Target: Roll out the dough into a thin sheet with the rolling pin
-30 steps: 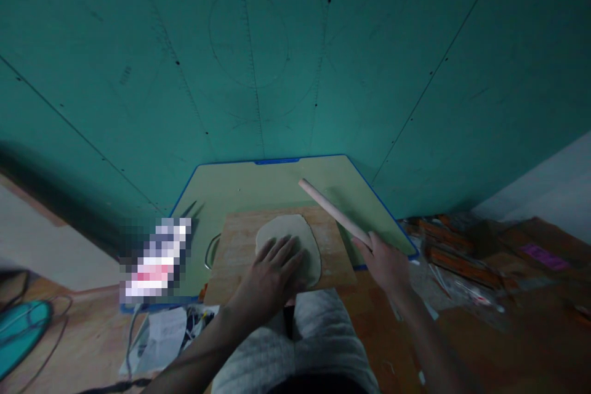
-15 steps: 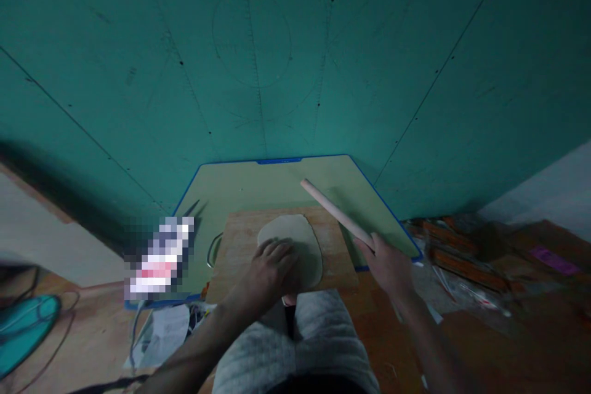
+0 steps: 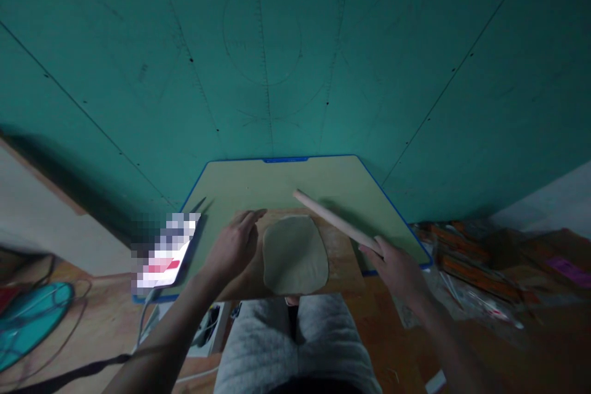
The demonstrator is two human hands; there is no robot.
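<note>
A thin, rounded sheet of dough lies flat on a wooden board. To the left of the dough, my left hand is over the board's far left part, its fingers stretched out and holding nothing. Whether it touches the wood I cannot tell. My right hand grips the near end of a pale rolling pin. The pin slants up and left, its far end above the board's back edge and clear of the dough.
Beneath the board is a pale table with a blue rim, set against a green wall. A lit, blurred-out screen stands at its left. Packaged items lie on the floor at right, a teal round object at left.
My left hand has come off the dough and moved left, uncovering the whole sheet. The rolling pin has shifted slightly in my right hand. The view has turned a little.
</note>
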